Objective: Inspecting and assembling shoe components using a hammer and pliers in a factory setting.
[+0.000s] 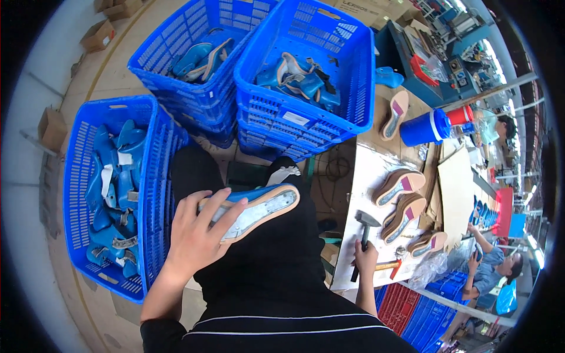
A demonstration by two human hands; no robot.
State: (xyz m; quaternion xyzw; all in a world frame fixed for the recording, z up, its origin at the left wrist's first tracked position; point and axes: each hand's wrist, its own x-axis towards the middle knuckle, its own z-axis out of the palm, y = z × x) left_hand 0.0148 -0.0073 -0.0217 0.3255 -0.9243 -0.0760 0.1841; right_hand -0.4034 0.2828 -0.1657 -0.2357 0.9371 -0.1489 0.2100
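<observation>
My left hand (199,232) is wrapped over a blue shoe last (259,209) lying across my black-trousered lap. The last's underside faces up, with a grey-white insole board and a tan edge showing. At the table's near edge, my right hand (365,259) is closed around the dark handle of a hammer (368,219), its metal head pointing away from me. Beside that hand lies a second tool with a wooden handle (386,266) and a red part. Several wedge soles (399,187) with pink patches rest on the white tabletop (360,194).
A blue crate (152,176) full of blue lasts stands at my left. Two stacks of blue crates (247,88) rise ahead, holding more lasts. A blue jug (421,129) sits on the far table. At the right, another person (494,270) works near red and blue crates (406,312).
</observation>
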